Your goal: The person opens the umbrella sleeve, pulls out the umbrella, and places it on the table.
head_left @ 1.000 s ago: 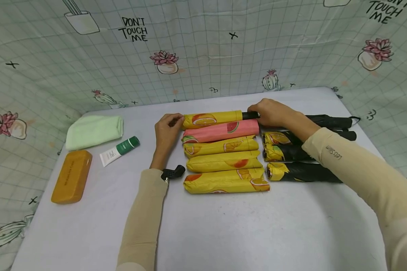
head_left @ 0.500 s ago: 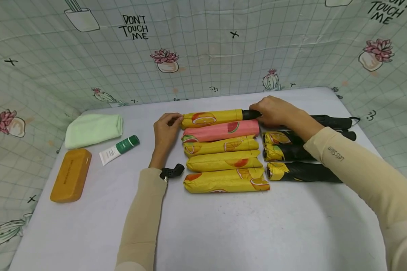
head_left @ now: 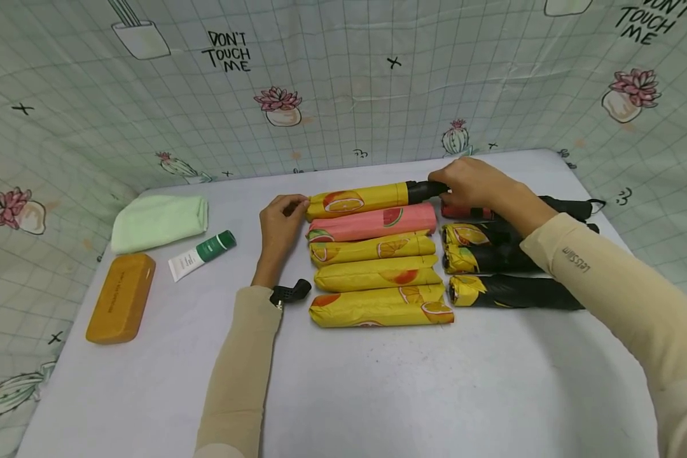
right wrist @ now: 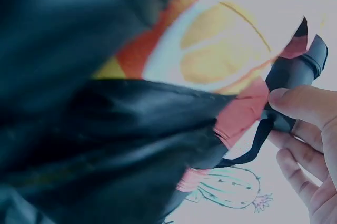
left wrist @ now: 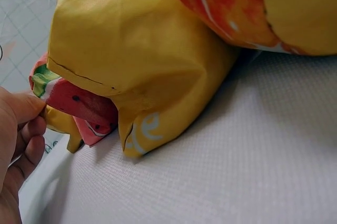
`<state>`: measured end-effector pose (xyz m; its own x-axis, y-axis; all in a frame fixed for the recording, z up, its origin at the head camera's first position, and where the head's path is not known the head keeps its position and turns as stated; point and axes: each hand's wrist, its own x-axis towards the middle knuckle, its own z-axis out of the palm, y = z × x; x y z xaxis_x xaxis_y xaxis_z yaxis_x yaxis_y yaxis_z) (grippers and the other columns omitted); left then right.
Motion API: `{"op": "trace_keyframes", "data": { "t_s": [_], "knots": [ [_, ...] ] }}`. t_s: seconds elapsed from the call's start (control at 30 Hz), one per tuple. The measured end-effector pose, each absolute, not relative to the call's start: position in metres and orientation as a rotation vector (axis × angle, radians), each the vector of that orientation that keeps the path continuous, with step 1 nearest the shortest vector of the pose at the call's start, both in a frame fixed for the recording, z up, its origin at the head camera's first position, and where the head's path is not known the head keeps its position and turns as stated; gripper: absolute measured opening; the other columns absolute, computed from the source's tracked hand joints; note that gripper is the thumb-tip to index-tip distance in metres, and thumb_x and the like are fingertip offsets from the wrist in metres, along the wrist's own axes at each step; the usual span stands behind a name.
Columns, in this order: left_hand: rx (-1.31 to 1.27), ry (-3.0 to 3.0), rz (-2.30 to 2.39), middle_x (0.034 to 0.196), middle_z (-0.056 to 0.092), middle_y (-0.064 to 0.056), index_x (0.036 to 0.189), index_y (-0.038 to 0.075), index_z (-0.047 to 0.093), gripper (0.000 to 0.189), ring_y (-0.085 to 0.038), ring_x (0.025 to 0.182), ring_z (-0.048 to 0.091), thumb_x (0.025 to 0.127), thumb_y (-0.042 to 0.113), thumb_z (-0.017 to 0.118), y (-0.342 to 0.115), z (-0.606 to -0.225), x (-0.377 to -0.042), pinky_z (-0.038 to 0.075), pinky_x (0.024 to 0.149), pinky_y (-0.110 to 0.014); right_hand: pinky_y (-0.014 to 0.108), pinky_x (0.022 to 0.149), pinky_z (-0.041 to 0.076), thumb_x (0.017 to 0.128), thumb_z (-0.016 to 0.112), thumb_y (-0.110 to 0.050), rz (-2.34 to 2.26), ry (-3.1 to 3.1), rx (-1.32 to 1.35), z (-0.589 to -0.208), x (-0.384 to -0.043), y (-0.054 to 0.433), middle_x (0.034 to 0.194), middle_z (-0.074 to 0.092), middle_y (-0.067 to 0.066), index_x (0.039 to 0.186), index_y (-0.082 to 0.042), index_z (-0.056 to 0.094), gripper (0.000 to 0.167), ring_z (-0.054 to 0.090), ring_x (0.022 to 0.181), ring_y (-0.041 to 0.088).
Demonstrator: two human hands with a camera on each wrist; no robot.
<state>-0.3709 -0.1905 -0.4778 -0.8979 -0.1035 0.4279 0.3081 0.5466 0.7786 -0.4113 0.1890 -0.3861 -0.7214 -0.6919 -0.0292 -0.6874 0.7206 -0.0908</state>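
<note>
A folding umbrella [head_left: 422,191] sticks black end first out of a yellow fruit-print cover [head_left: 369,200] at the back of the row. My left hand [head_left: 280,229] pinches the cover's left end; in the left wrist view its thumb and fingers meet at yellow cloth [left wrist: 59,121]. My right hand [head_left: 474,186] pinches the umbrella's black end, which is raised slightly. The right wrist view has thumb and fingers around a black handle [right wrist: 287,84]. Below lie a pink watermelon-print cover [head_left: 372,222] and several yellow ones, including the nearest cover [head_left: 382,306].
Several black umbrellas, such as the front one [head_left: 518,291], lie under and beside the right forearm, with a red-ended one [head_left: 464,211] by the hand. At left are a pale green cloth [head_left: 160,224], a green-capped tube [head_left: 202,255] and an orange-brown case [head_left: 121,299].
My right hand has moved slightly right and up, drawing more of the black umbrella out of the cover. The left hand stays at the cover's end. A red umbrella end now shows below the right hand.
</note>
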Motion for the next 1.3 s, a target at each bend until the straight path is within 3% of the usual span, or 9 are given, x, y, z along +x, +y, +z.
{"op": "trace_keyframes", "data": {
  "t_s": [0.2,0.43,0.97,1.3],
  "knots": [
    [-0.169,-2.347,-1.321,0.100,0.070,-0.008,0.103,0.005,0.076,0.018,-0.019,0.085,0.061,0.095,0.021,0.072,-0.189,-0.477,-0.369,0.047,0.074,-0.027,0.051,0.075,0.055,0.086,0.074,-0.006,-0.081,2.877,-1.132,-0.379,-0.411,0.194,0.095,0.072,0.017,0.116,0.002,0.064,0.032,0.068,0.078,0.029],
    [-0.161,-2.352,-1.327,0.100,0.070,-0.008,0.103,0.005,0.076,0.018,-0.019,0.085,0.061,0.095,0.021,0.071,-0.188,-0.474,-0.368,0.047,0.074,-0.027,0.047,0.065,0.051,0.086,0.073,-0.006,-0.070,2.898,-1.143,-0.375,-0.412,0.203,0.084,0.070,0.011,0.109,-0.001,0.065,0.025,0.061,0.066,0.023],
    [-0.113,-2.375,-1.314,0.101,0.070,-0.008,0.103,0.006,0.076,0.017,-0.019,0.086,0.062,0.095,0.020,0.071,-0.188,-0.477,-0.366,0.048,0.076,-0.028,0.047,0.065,0.051,0.085,0.074,-0.004,-0.050,2.911,-1.101,-0.368,-0.410,0.220,0.084,0.069,0.010,0.108,0.000,0.065,0.025,0.060,0.066,0.023],
    [-0.133,-2.378,-1.308,0.100,0.070,-0.009,0.102,0.005,0.076,0.016,-0.019,0.085,0.061,0.095,0.019,0.071,-0.187,-0.475,-0.367,0.047,0.075,-0.029,0.044,0.063,0.048,0.083,0.074,-0.002,-0.045,2.942,-1.138,-0.365,-0.410,0.232,0.083,0.069,0.010,0.100,-0.001,0.065,0.019,0.058,0.065,0.022]
  ]
}}
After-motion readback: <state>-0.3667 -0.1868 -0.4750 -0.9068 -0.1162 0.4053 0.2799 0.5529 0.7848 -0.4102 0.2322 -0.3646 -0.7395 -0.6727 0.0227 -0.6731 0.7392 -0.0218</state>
